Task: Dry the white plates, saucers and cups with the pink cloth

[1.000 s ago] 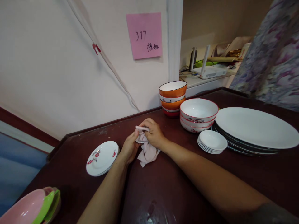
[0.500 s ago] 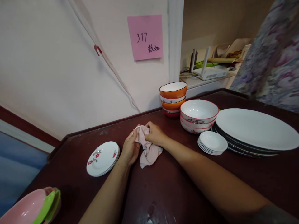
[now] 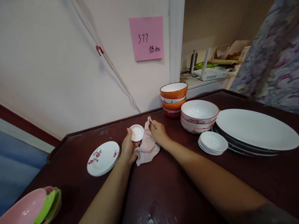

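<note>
My left hand [image 3: 129, 146] holds a small white dish [image 3: 137, 133] by its left edge, thumb on the rim and fingers beneath it. The inside of the dish faces up and shows fully. Just right of it, my right hand [image 3: 158, 132] pinches a pale pink cloth [image 3: 147, 146] near its top. The cloth hangs down between the hands, its lower part by my left fingers. White plates with red flowers [image 3: 102, 158] are stacked to the left of my left hand.
Orange and white bowls [image 3: 174, 92], red-rimmed bowls [image 3: 199, 112], small white dishes [image 3: 213, 142] and large oval plates [image 3: 255, 129] stand stacked on the right. Pink bowls [image 3: 28, 203] with green parts sit at the lower left. A wall rises behind the table [image 3: 149, 189].
The cloth has come off the small dish, which now shows in my left hand. My right hand has shifted slightly right and holds the cloth by a raised corner.
</note>
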### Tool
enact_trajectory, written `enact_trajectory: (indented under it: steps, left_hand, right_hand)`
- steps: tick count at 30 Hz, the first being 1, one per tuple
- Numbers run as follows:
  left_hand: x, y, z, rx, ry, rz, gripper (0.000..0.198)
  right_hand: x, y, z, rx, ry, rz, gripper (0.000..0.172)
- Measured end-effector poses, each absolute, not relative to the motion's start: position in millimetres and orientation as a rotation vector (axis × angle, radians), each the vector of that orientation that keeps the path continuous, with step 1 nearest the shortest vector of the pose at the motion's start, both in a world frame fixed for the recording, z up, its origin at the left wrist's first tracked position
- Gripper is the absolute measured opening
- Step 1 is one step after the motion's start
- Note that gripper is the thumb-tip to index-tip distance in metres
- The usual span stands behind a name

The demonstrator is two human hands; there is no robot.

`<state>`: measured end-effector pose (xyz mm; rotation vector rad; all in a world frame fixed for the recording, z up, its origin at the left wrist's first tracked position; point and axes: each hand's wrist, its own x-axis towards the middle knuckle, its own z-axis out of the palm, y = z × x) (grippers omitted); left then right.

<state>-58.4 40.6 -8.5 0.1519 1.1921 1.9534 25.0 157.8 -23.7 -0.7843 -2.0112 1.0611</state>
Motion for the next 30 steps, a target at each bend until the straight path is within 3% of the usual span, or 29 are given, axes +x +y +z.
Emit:
enact_trajectory:
  steps: [5, 9, 12, 20, 26, 30]
  left_hand:
    - [-65, 43, -7, 0.033, 1.165, 2.137, 0.036]
    - [-63, 44, -4, 0.04, 1.087, 2.212, 0.036]
    - [-63, 43, -4, 0.004, 1.071, 2.17, 0.041]
    - [-67, 40, -5, 0.083, 1.002, 2.175, 0.045]
    - [-64, 38, -2, 0.162, 0.966, 1.966, 0.05]
    - [-63, 38, 0, 0.231, 0.969, 1.938, 0.058]
  right_hand:
    - [26, 165, -26, -0.791, -1.864, 1.095, 0.022]
    - [22, 163, -28, -0.719, -1.725, 1.177, 0.048]
    - [23, 161, -26, -0.667, -1.692, 1.17, 0.055]
    - [39, 143, -8, -0.346, -2.187, 0.517, 0.018]
    - [34, 135, -11, -0.14, -2.518, 0.033, 0.015]
    - [37, 139, -5, -0.179, -2.486, 0.009, 0.017]
